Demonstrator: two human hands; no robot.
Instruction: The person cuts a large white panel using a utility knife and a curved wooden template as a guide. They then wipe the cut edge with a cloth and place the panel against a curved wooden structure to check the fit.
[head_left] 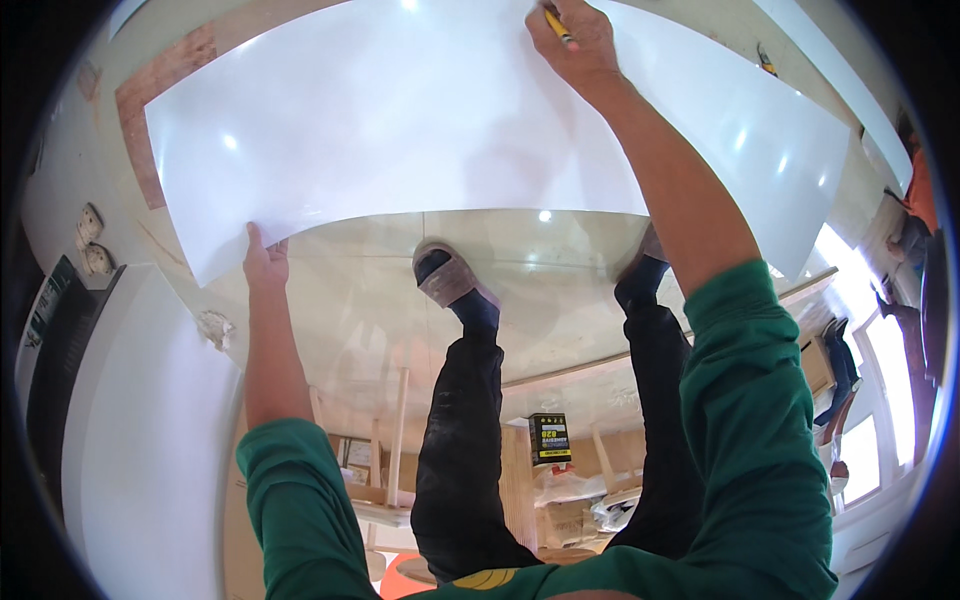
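A large, glossy white sheet (380,130) spreads across the floor ahead of me, its near edge curving between my feet and the far side. My left hand (267,262) pinches that near edge close to the left corner, thumb on top and fingers partly hidden beneath. Over the far part of the sheet, my right hand (580,45) is closed round a slim yellow tool (558,27). Its kind is unclear, as the fingers cover much of it. Reflections of ceiling lights show on the sheet.
Brown board (165,110) lies under the sheet's left end. A yellow-and-black tool (767,60) rests beyond it at right. A white panel (150,430) stands at left, near power sockets (93,240). Behind my feet are a black can (549,438) and wooden stools (398,440).
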